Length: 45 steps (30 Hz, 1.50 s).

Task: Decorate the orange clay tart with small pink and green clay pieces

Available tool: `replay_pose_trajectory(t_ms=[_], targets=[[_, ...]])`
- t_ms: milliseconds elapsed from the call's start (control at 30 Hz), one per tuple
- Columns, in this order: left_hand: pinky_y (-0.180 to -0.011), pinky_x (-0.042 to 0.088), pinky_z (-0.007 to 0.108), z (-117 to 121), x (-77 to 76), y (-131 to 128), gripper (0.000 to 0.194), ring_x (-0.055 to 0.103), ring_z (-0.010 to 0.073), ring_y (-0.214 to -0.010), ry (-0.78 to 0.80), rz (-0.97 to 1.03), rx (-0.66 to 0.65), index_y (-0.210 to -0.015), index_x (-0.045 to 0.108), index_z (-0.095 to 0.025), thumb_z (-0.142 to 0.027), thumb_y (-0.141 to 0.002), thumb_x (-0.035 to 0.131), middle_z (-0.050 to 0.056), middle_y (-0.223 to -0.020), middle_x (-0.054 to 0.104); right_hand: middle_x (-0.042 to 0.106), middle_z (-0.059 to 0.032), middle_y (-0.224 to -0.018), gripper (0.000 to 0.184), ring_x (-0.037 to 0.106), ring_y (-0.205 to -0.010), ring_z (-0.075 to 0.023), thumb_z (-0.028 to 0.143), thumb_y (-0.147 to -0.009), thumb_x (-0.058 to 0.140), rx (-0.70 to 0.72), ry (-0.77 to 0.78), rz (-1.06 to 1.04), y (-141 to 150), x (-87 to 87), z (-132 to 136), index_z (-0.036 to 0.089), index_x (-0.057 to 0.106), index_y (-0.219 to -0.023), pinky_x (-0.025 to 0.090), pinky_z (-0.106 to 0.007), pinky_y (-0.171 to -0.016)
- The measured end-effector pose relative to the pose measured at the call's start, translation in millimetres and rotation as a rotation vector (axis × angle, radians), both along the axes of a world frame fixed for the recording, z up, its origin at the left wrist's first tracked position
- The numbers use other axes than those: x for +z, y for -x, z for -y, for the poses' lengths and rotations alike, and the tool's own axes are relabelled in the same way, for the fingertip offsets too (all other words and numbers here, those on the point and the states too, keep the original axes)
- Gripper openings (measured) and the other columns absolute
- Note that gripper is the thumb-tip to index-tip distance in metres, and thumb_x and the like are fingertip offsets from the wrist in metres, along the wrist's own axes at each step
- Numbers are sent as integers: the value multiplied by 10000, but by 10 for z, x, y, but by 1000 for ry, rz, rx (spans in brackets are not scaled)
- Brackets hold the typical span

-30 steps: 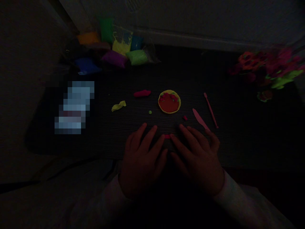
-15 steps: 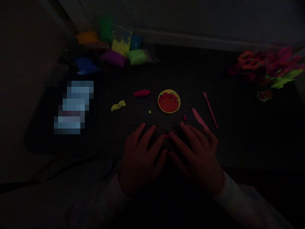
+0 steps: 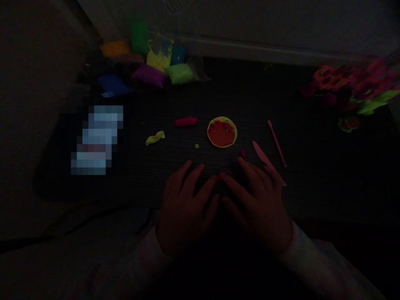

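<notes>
In the dim head view, a small piece of red modelling clay (image 3: 218, 178) lies near the table's front edge. The index fingertips of my left hand (image 3: 189, 204) and my right hand (image 3: 258, 204) touch it from either side. Both hands are palm down with their fingers spread, gripping nothing. Just beyond them sits a round clay disc (image 3: 221, 135), orange-red with a yellow rim and little red and green pieces along its upper part. A red clay bit (image 3: 243, 153) is by my right fingertips, and a green clay ball (image 3: 196, 146) lies beyond my left ones.
A pink plastic knife (image 3: 264, 154) and a thin pink tool (image 3: 276, 143) lie right of the disc. Left are a red clay roll (image 3: 186, 121) and a yellow clay strip (image 3: 155, 138). Clay packets (image 3: 150, 76), a blurred-out bright panel (image 3: 96, 139) and colourful flowers (image 3: 356, 85) stand farther off.
My right hand has shifted slightly left, uncovering more of the pink knife. My left hand stays nearly still at the red clay piece.
</notes>
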<state>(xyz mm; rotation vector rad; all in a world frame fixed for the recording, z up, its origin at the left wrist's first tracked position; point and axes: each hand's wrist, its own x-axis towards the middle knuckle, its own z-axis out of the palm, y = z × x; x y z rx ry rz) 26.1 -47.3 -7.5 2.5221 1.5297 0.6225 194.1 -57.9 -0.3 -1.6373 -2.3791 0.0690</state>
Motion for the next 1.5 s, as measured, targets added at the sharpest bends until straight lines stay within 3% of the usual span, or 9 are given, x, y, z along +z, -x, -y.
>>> replay_pose_trajectory(t_ms=[367,1167,1500], targets=[[-873,386,486,10,-23,12,303,383,319,-1150,-5,6,-7,-1051,574,-189,-283,-767,524,124,-1180,502,433,-98,-1282,319,409,-1122,-262,397,-771,516,24,-54,17,-2,-40,24,319,561,-1076,206,-516,-942],[-846,400,470,1,-15,7,301,403,315,-1123,-54,4,-20,-1046,588,-220,-271,-753,546,107,-1154,526,481,-103,-1225,275,427,-1100,-263,353,-775,517,-2,-87,-41,-21,-32,22,259,598,-1021,235,-499,-936],[-839,398,480,4,-19,9,307,410,329,-1117,-67,-17,-27,-1039,592,-187,-290,-754,544,120,-1158,533,465,-88,-1266,353,411,-1121,-268,420,-774,502,-2,-59,43,6,-38,22,296,552,-1100,216,-519,-937]])
